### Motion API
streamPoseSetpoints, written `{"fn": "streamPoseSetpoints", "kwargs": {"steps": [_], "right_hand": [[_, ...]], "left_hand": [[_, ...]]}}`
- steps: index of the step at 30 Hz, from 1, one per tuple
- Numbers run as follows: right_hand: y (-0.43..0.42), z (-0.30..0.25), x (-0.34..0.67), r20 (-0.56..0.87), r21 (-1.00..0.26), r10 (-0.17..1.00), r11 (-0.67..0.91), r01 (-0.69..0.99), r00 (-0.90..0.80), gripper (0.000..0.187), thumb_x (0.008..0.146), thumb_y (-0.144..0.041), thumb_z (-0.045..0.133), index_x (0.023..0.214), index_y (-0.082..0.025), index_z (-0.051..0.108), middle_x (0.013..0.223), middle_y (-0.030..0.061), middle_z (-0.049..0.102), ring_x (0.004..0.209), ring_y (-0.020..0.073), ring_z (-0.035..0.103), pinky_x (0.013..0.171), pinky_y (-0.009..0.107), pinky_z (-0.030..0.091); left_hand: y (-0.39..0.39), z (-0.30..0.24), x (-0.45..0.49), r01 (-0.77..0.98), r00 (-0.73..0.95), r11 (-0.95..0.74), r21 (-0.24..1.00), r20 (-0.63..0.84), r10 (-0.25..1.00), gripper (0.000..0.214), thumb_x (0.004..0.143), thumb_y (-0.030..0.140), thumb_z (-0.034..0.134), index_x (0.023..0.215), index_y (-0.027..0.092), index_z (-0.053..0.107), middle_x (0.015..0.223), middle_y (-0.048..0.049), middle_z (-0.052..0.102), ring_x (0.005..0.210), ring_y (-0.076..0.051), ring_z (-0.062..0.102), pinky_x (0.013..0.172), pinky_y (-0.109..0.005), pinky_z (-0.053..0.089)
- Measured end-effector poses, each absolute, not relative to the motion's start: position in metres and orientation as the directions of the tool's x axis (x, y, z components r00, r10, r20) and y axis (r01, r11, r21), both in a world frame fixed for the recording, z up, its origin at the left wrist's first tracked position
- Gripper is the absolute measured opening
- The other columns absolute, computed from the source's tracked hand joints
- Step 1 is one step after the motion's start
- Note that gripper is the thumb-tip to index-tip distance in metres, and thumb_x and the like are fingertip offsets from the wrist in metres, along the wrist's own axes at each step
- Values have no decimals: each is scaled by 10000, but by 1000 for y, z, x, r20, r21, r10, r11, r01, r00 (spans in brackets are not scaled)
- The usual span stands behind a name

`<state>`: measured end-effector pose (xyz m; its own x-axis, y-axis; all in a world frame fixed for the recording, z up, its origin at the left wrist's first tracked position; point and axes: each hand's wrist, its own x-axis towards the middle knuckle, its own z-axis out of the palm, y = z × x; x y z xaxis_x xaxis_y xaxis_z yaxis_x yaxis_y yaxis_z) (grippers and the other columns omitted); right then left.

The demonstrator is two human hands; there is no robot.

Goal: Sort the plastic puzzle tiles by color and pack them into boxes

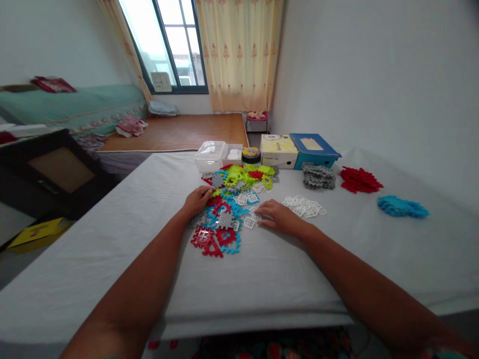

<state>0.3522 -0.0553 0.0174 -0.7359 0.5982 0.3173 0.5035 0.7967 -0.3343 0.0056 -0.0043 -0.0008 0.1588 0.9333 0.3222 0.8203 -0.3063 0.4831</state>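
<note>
A mixed pile of plastic interlocking building pieces in red, blue, grey, lime and white lies on the table before me. My left hand [198, 201] rests at the pile's left side, fingers stretched toward a lime piece [217, 192] and the red pieces [220, 205]. Over at the pile's right edge, my right hand [277, 217] has its fingers apart, reaching onto small white lattice pieces [250, 221]. I cannot see anything held in either hand. Just beyond the right hand lies a heap of white lattice pieces [305, 206].
Separate stacks of grey pieces [319, 177], red pieces [360, 180] and blue pieces [402, 206] stand to the right. Behind the pile are a clear plastic box [211, 157], a round tin [251, 155], a yellow-white box [277, 151] and a blue box [314, 151]. White cloth [112, 234] covers the table.
</note>
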Motion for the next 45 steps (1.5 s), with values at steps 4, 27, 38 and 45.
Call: {"fn": "streamPoseSetpoints", "kwargs": {"steps": [4,27,38,45], "right_hand": [[-60,20,347,262,-318,608,788,528,-750,299,886,-365,604,1117,-189,672,1080,114,655,1042,227,566,910,370,459],[-60,25,356,184,-598,747,601,530,-639,388,737,-211,743,1108,-188,630,953,37,571,777,136,564,731,268,470],[-49,25,364,275,-634,811,556,537,-516,116,793,-277,654,865,-187,657,866,25,663,809,156,605,727,264,459],[-26,39,413,245,-378,935,335,863,-256,195,864,-361,556,862,-221,693,842,29,728,738,165,634,646,253,409]], "left_hand": [[-5,1,7,825,160,-303,478,316,935,447,907,436,343,1061,199,689,1105,-64,687,1054,-212,615,972,-340,458],[-13,9,34,686,146,-336,645,331,932,521,902,537,358,1067,167,685,1088,-71,704,1038,-219,622,973,-349,457],[-17,4,44,670,244,-377,640,289,926,489,895,548,393,1058,194,689,1105,-67,695,1040,-227,624,992,-372,455],[-18,6,45,683,296,-416,600,294,909,433,885,494,414,1036,200,693,1084,-66,698,1048,-222,621,998,-372,454]]}}
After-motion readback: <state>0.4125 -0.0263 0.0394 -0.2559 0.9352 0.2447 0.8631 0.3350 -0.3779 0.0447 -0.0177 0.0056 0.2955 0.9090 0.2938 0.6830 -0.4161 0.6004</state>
